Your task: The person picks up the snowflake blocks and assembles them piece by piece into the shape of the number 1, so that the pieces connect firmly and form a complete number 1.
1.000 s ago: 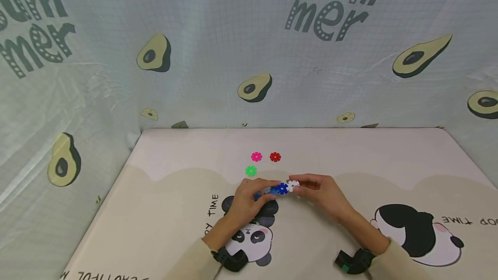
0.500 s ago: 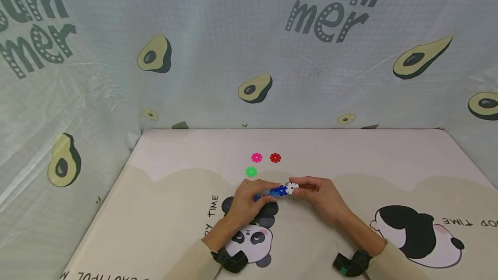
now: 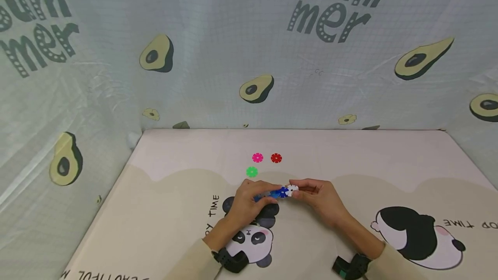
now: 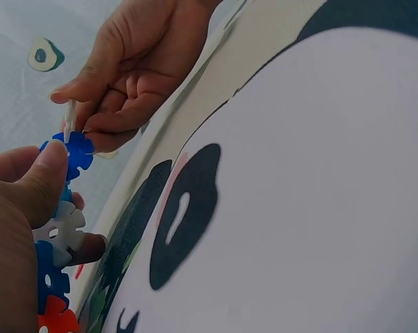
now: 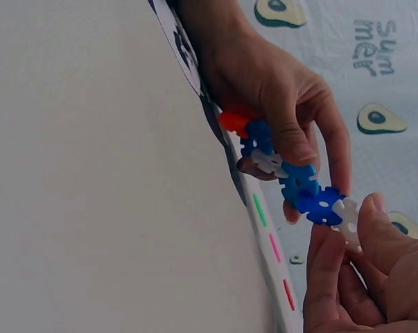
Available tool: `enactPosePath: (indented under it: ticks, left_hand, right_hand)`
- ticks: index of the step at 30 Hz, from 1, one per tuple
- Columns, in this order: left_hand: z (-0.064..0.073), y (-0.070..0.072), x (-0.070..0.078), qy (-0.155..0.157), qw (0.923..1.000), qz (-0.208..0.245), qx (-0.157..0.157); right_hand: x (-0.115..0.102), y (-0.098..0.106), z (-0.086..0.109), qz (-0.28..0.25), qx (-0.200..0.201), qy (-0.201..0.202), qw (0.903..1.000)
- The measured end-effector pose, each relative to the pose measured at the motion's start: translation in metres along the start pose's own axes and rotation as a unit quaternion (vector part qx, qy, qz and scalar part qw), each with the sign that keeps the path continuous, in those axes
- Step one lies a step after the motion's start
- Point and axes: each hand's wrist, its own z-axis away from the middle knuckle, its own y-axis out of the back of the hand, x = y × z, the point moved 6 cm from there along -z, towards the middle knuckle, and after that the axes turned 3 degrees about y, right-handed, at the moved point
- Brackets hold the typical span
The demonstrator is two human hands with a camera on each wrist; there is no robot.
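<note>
My left hand [image 3: 249,200] grips a chain of notched plastic discs between thumb and fingers. In the right wrist view the chain runs from an orange-red disc [image 5: 236,123] through a blue disc, a whitish one and a light blue disc [image 5: 299,182] to a dark blue disc [image 5: 322,205]. At its far end is a white snowflake disc [image 5: 348,220], pinched by the thumb and fingers of my right hand [image 3: 320,198]. The white disc meets the dark blue one edge to edge, turned at an angle to it. My left fingers hide part of the chain.
On the table [image 3: 175,228] beyond my hands lie three loose discs: pink [image 3: 257,157], red [image 3: 276,158] and green [image 3: 252,172]. The cloth has printed pandas [image 3: 254,241]. A wall sheet with avocado prints [image 3: 256,89] stands behind the table's back edge.
The right hand and the white disc have shifted slightly down and toward the dark blue disc. The left hand keeps its hold, nearly still. The loose discs stay in place.
</note>
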Motion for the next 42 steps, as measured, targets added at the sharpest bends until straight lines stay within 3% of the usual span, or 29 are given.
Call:
enactPosePath:
  ticks: [12, 22, 29, 36, 42]
  left_hand:
    - [0.0010, -0.0018, -0.0004, -0.017, 0.9997, -0.015, 0.004]
    - [-0.0010, 0.0000, 0.0019, -0.024, 0.9981, -0.055, 0.013]
    - [-0.0002, 0.0007, 0.0048, -0.023, 0.9976, -0.065, 0.008]
    - [0.0010, -0.0015, 0.0048, -0.041, 0.9937, -0.104, -0.003]
    - [-0.0001, -0.0030, 0.0029, -0.025, 0.9942, -0.103, -0.015]
  right_hand:
    - [-0.0005, 0.0000, -0.0003, -0.011, -0.009, 0.018, 0.9997]
    - [-0.0029, 0.0064, -0.0022, 0.054, -0.024, 0.011, 0.9982]
    - [-0.0023, 0.0070, -0.0019, 0.038, -0.040, 0.009, 0.9984]
    - [0.0007, 0.0035, -0.0009, 0.039, -0.013, -0.002, 0.9992]
    - [0.0038, -0.0022, -0.0004, 0.015, 0.019, -0.040, 0.9989]
